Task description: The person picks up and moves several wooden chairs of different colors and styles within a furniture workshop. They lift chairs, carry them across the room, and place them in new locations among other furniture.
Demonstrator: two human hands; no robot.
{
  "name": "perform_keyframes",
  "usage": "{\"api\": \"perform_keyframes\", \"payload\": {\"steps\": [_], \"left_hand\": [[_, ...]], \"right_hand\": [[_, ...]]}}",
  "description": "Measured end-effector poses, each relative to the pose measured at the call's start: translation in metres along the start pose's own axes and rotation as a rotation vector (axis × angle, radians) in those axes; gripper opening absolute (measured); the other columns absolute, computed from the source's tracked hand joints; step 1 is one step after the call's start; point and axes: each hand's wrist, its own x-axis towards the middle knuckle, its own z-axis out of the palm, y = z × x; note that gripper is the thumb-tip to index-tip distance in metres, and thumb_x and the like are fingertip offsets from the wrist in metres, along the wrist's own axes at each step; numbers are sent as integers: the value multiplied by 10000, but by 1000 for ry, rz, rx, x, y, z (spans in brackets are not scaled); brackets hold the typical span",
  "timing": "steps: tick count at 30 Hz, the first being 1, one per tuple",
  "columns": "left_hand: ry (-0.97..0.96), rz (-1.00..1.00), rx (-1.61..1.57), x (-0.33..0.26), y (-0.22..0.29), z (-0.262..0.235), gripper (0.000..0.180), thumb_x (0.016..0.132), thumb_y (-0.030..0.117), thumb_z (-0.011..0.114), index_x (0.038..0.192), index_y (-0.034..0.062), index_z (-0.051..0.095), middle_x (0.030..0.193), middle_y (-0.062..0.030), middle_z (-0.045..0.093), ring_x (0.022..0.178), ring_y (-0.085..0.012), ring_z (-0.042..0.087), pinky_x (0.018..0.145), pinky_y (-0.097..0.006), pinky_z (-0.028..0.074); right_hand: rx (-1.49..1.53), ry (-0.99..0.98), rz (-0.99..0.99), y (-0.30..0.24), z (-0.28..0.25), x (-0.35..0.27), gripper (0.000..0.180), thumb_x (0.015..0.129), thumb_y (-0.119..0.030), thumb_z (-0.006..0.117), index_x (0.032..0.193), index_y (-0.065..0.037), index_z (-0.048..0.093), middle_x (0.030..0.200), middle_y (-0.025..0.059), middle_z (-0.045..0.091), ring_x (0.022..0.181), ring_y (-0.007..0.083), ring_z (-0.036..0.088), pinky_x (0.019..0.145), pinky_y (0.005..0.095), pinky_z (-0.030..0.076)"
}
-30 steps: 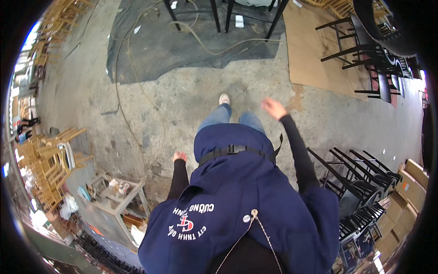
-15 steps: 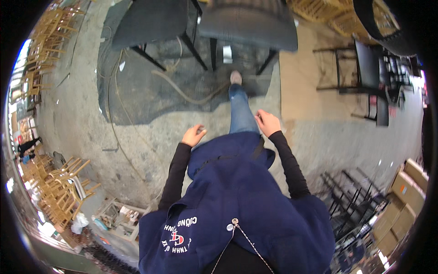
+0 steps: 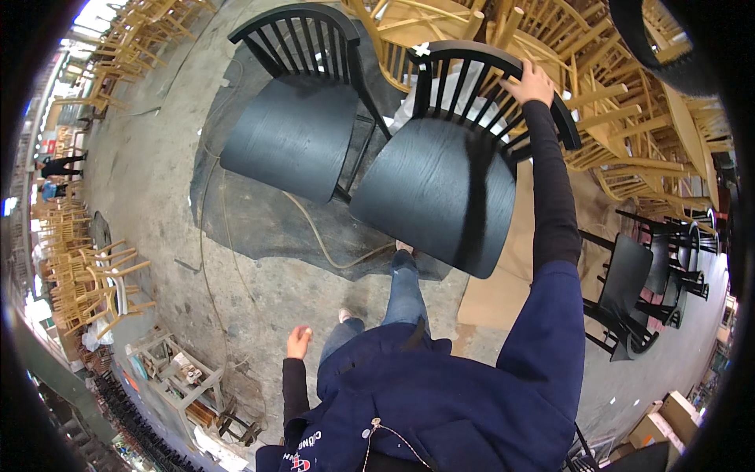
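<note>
Right hand closed over top rail of black chair for steadying, beside second black chair on dark floor mat; left hand loosely curled, empty, at side.

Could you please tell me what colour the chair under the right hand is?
Black, seat and spindle back alike; the chair shows best in the head view.

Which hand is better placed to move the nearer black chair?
The right hand: it rests on the top rail of the nearer black chair. The left hand hangs low, away from it.
</note>
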Motion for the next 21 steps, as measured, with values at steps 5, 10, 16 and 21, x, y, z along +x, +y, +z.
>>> {"api": "perform_keyframes", "payload": {"steps": [5,10,16,21], "left_hand": [[-11,-268,-79,-23,-36,2,346,870,301,539,1113,55,546,891,-57,656,743,-133,610,602,-284,462],[-80,20,27,0,-7,7,352,865,285,555,1109,32,550,877,-73,654,764,-143,613,652,-288,468],[-79,441,84,7,42,-13,362,848,238,589,1129,14,548,1016,-142,639,958,-204,605,825,-329,459],[-288,617,-104,-16,54,-40,329,876,191,567,1158,29,522,1036,-78,618,954,-152,575,810,-280,447]], "right_hand": [[41,94,29,31,22,1,459,684,-362,711,1024,-96,555,984,103,611,988,266,567,827,372,449],[69,85,6,23,-18,-42,455,690,-329,715,1039,-96,539,1014,89,601,996,260,556,831,385,435],[174,206,-117,-17,-120,-190,471,667,-274,731,1047,-87,526,963,94,594,919,290,567,776,387,448],[247,190,-137,-61,-202,-372,424,703,-286,703,1027,-100,504,916,108,588,841,316,593,676,411,481]]}}
